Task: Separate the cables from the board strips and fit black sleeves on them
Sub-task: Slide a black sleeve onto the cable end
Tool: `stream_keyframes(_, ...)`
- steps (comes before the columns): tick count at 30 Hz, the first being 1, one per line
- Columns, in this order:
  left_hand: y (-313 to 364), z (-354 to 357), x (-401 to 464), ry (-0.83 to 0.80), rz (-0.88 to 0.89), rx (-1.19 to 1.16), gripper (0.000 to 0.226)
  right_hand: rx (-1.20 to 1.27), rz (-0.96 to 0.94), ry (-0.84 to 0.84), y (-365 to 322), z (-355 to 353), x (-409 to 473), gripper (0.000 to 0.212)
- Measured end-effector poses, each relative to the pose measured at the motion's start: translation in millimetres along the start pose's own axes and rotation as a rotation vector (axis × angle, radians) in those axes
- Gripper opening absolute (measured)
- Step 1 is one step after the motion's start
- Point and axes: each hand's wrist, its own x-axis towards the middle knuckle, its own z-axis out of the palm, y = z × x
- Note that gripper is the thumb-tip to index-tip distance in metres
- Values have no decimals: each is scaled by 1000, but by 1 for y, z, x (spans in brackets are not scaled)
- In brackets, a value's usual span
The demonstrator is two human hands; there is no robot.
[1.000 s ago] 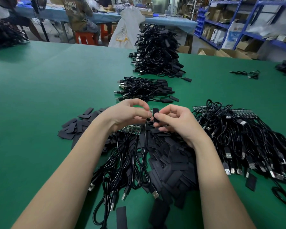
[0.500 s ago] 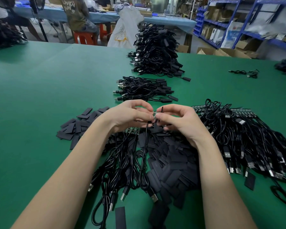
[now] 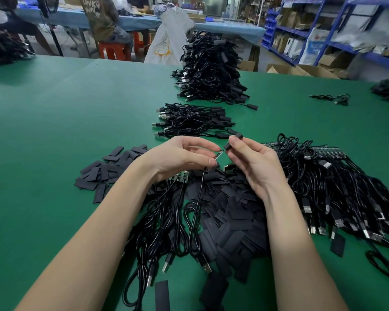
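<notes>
I see left hand (image 3: 180,157) fingers pinching the cable (image 3: 198,194) by its small board end | right hand (image 3: 254,162) fingers curled, pinching a black sleeve (image 3: 233,142) just beside that end, not touching | loose sleeves (image 3: 234,212) heaped under both hands on table (image 3: 65,122) | board strip (image 3: 179,176) beneath left fingers.

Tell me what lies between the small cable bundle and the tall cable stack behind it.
Head view: bare green table separates the small bundle from the tall stack; nothing lies between.
</notes>
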Motion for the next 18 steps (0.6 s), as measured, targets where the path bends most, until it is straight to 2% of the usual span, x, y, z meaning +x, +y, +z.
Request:
stream_keyframes(4, 1, 1, 0, 7, -2, 0, 36, -7, -2, 3, 3, 0, 2, 7)
stream_keyframes(8, 1, 3, 0, 34, 8, 1, 32, -40, -18, 34, 5, -2, 4, 30)
stream_keyframes(12, 1, 3, -1, 55, 32, 1, 29, -18, -2, 37, 5, -3, 4, 25)
stream_keyframes(18, 2, 4, -2, 40, 56, 8, 28, 41, 121, -65, 1, -7, 3, 15)
